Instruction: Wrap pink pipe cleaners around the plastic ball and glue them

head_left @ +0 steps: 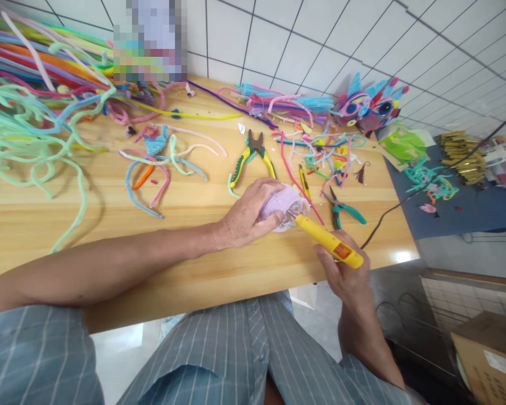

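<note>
My left hand (251, 216) is wrapped round a lilac, ridged rounded piece (281, 201) above the wooden table, near its front edge. The piece has a clear, shiny part on its right side. In my right hand (348, 275) is a yellow tool (329, 241) with an orange window, its thin metal tip touching or very near the clear part. Yellow-green pliers (255, 149) lie open just behind my left hand. Teal pliers (344, 211) lie to the right, beside a pink stem (293, 174) and a small yellow cutter (305, 181).
Coloured fuzzy stems (29, 124) heap up at the left. More stem bundles (287, 106) and finished-looking colourful figures (369, 107) stand along the tiled wall. A black cable (405, 198) crosses the table's right edge. A cardboard box (489, 351) is at the lower right.
</note>
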Demonstrator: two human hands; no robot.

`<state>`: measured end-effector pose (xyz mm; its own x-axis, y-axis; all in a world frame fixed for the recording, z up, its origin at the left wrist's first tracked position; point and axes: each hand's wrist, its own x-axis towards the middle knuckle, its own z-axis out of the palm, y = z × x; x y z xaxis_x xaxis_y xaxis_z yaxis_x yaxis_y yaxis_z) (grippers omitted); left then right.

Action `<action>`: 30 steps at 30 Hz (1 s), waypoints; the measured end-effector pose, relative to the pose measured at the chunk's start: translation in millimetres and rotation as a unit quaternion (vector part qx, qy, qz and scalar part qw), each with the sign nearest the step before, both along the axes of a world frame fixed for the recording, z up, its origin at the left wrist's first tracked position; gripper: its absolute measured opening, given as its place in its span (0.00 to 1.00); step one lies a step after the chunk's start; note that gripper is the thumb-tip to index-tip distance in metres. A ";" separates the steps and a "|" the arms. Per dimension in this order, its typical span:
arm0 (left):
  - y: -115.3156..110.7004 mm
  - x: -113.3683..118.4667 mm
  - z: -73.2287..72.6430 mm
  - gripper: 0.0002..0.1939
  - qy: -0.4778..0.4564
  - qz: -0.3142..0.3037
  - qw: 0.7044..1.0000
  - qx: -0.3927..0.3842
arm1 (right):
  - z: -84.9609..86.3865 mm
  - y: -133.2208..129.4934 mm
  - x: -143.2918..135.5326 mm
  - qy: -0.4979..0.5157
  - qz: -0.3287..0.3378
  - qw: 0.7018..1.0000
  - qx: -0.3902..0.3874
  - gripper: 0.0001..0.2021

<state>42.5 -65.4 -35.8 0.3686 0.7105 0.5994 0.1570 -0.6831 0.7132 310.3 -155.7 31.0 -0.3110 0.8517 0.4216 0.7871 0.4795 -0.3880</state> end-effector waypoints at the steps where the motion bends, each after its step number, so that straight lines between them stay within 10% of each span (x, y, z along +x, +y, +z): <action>1: -0.1 -0.1 0.0 0.25 0.000 0.000 1.000 0.001 | 0.3 0.0 -0.4 0.002 0.001 1.000 0.001 0.03; 30: 0.5 -1.0 1.5 0.25 0.008 0.000 1.000 0.003 | 1.8 0.0 -2.8 0.009 0.007 1.000 0.000 0.03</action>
